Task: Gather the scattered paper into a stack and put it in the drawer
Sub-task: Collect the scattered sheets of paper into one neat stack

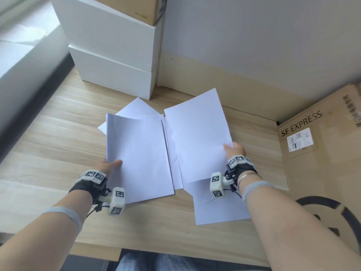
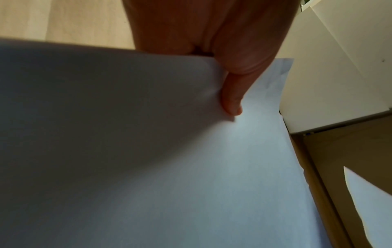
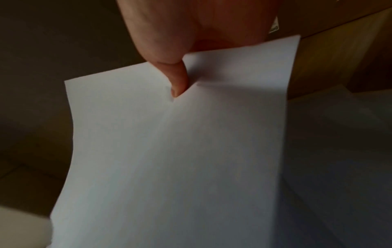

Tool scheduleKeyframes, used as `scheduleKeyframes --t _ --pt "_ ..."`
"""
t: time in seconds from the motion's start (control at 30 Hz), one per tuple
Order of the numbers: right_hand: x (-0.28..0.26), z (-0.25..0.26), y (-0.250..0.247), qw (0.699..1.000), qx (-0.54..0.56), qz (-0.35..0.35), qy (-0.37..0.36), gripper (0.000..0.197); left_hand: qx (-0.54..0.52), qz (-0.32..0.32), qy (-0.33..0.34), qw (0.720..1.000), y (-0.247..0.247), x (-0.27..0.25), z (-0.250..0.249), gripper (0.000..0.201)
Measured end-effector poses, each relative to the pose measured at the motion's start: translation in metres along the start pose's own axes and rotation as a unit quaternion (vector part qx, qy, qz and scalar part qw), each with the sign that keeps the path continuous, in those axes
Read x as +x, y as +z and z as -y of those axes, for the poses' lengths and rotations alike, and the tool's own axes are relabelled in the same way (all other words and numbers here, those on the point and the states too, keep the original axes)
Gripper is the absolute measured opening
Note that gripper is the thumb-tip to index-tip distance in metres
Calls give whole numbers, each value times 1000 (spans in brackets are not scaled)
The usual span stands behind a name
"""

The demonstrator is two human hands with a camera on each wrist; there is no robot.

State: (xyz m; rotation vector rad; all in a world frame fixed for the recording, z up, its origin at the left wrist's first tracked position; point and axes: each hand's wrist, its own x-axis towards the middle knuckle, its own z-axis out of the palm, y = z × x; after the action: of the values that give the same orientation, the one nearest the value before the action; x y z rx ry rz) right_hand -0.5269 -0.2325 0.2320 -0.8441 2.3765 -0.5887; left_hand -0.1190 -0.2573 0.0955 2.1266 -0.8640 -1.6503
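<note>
White paper sheets lie scattered on a wooden desk (image 1: 58,133). My left hand (image 1: 109,166) pinches a thin bundle of sheets (image 1: 138,157) at its left edge, thumb on top; the left wrist view shows the thumb (image 2: 231,100) pressed on that bundle (image 2: 169,167). My right hand (image 1: 235,148) pinches a single sheet (image 1: 197,137) at its right edge and holds it lifted; its thumb (image 3: 178,82) lies on the sheet (image 3: 169,159). More sheets lie flat beneath: one at the back (image 1: 136,108), one near the front right (image 1: 218,210). No drawer is visible.
Two stacked white boxes (image 1: 115,61) with a brown carton (image 1: 140,8) on top stand at the back left. A cardboard box marked SF EXPRESS (image 1: 320,153) stands at the right. A wall (image 1: 254,45) closes the back. My knees (image 1: 156,263) show below the desk's front edge.
</note>
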Motion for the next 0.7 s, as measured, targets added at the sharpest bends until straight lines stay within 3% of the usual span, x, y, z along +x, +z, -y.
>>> scheduleKeyframes --t 0.13,0.3,0.43,0.63,0.7 --pt "-20 14 30 995 -6 98 -19 31 14 6 -13 1000 3 3 0 86" --pt "-48 27 80 981 -34 189 -36 30 5 10 -22 1000 3 12 2 93" --pt "-61 35 108 968 -74 239 -37 29 3 7 6 1000 6 -28 -20 68" --pt "-75 45 132 950 -126 281 -59 30 18 9 10 1000 7 -34 -22 85" --pt "-78 48 139 946 -140 286 -60 31 -19 17 7 1000 8 -34 -22 71"
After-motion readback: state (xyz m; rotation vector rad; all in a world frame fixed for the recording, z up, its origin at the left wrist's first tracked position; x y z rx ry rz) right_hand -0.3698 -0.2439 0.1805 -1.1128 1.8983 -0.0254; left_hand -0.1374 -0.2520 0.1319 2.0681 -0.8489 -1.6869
